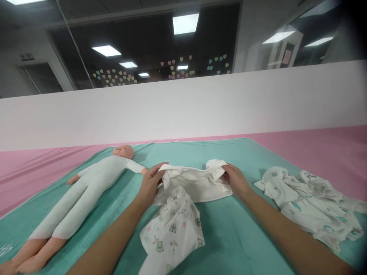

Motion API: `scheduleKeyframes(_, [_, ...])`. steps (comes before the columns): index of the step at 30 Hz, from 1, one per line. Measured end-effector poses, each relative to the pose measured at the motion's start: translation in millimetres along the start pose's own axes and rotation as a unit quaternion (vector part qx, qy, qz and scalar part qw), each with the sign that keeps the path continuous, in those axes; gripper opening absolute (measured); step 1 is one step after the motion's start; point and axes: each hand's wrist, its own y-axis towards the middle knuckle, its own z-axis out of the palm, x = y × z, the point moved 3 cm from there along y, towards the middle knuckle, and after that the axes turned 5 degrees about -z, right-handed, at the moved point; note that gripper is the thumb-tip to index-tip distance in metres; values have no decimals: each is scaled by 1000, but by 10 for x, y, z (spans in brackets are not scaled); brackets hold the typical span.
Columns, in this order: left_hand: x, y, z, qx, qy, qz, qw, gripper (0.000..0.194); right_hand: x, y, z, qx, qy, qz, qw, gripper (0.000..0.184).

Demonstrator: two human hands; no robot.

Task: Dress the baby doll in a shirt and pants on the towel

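My left hand (149, 184) and my right hand (235, 179) hold a white baby garment (173, 229) by its edges, with the cloth stretched between them. Bears and other small animals are printed on the part that hangs down toward me, while the stretched part looks plain white. The fingers of each hand are closed on the fabric, and some fingertips are hidden in its folds. To the left, close to my left hand, a baby doll (100, 175) in a white long-sleeved suit lies on its back, its lower legs bare.
Crumpled white baby clothes (311, 208) with a teal print lie at the right. Everything rests on a teal blanket (226, 236) over a pink cover (323, 147). A low white wall (183, 110) with dark glass above it stands behind.
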Motion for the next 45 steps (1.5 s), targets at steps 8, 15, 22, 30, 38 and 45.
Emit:
scheduleKeyframes(8, [-78, -401, 409, 441, 22, -68, 895, 24, 247, -621, 803, 289, 65, 15, 955, 38])
scheduleKeyframes(15, [-50, -364, 422, 446, 138, -44, 883, 20, 100, -637, 795, 341, 40, 12, 939, 91])
scheduleKeyframes(22, [-134, -432, 468, 413, 31, -73, 907, 42, 183, -670, 828, 312, 4, -10, 950, 63])
scheduleKeyframes(30, [-54, -275, 378, 244, -141, -57, 958, 28, 68, -493, 722, 202, 46, 11, 978, 44])
scheduleKeyframes(38, [-2, -111, 258, 85, 29, 49, 995, 49, 124, -281, 423, 103, 292, 131, 942, 40])
scheduleKeyframes(45, [-134, -424, 500, 285, 70, 2, 956, 77, 270, -458, 462, 181, 215, 181, 943, 40])
